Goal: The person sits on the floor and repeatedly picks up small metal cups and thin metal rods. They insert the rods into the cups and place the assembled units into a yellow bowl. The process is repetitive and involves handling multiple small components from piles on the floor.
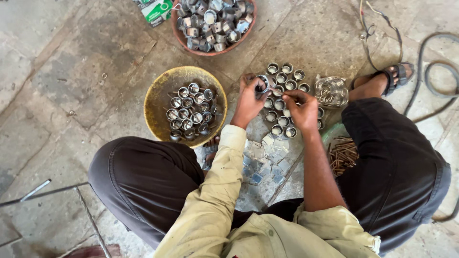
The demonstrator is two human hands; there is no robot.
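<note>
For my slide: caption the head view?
Left hand holds small round metal cup; right hand pinches beside it.

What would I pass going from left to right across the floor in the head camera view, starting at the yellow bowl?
Yellow bowl of metal cups → left hand holding a metal cup → right hand → clear bag of small metal parts → sandalled foot → grey cable.
</note>
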